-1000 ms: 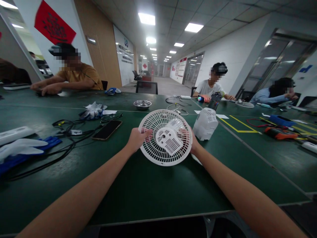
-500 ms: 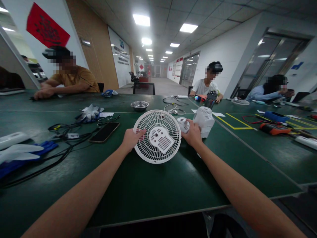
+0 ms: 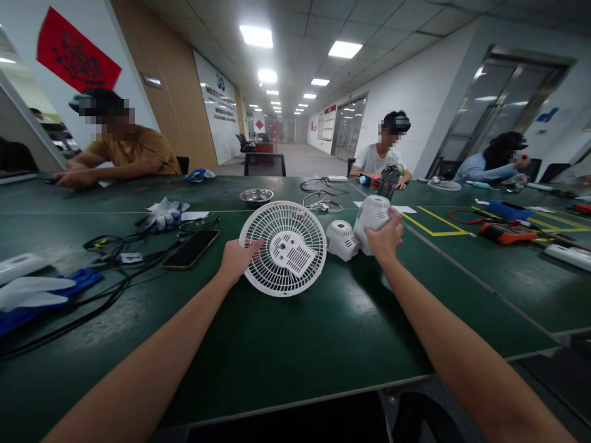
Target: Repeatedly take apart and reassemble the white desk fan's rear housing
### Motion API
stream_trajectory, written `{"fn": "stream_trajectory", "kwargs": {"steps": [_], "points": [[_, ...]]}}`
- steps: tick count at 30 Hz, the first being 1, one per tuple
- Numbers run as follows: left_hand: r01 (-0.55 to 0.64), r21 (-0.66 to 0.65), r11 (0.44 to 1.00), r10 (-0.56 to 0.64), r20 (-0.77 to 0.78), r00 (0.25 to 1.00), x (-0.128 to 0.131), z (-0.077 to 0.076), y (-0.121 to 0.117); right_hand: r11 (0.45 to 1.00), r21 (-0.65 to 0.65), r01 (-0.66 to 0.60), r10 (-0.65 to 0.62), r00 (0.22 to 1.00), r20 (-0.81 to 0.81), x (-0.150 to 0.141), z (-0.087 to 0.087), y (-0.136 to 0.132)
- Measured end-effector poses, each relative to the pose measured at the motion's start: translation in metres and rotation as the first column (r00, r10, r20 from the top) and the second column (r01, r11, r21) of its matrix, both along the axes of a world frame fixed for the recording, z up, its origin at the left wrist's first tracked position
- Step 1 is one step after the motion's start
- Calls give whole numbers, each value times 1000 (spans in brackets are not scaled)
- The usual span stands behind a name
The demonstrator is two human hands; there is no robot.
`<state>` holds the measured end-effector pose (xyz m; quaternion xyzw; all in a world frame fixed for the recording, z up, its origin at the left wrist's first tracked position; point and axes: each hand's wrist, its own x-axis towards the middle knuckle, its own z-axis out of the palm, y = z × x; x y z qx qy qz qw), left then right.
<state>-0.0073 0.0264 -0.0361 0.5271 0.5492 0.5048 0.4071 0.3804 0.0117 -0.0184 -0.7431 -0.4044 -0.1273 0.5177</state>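
My left hand pinches the left rim of a round white fan grille, thumb over its front. The grille is tilted toward me and has a vented plate at its centre. To the right, my right hand is closed around the side of a larger white plastic housing with slots near its top. Between grille and housing, a smaller white vented cover with a hole in its top rests on the green table.
A steel bowl stands behind the grille. On the left lie a phone, black cables and gloves. An orange multimeter is at right, and a dark jar behind the housing. Co-workers sit across the table.
My right hand has left the smaller vented cover and moved right onto the larger housing. My left hand still holds the grille, which appears slightly further left.
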Motion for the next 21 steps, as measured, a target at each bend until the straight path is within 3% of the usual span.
{"fn": "stream_trajectory", "kwargs": {"steps": [5, 10, 15, 19, 21], "points": [[11, 1, 1000, -11, 2, 1000, 0, 2, -1, 990, -33, -136, 131, 983, -126, 14, -18, 9], [4, 0, 1000, -4, 8, 1000, 1, 1, -1, 995, -19, -99, 91, 964, -249, 19, -26, 15], [10, 43, 999, -10, -5, 1000, 0, -4, 3, 994, 113, 1, 25, 973, -231, 12, -8, 9], [9, 37, 999, -9, -3, 1000, 0, -3, 3, 956, 272, -113, 149, 982, -116, -7, 13, -3], [14, 37, 999, -14, -4, 1000, 0, -2, 1, 944, 269, -192, 214, 975, -56, -19, 17, -7]]}}
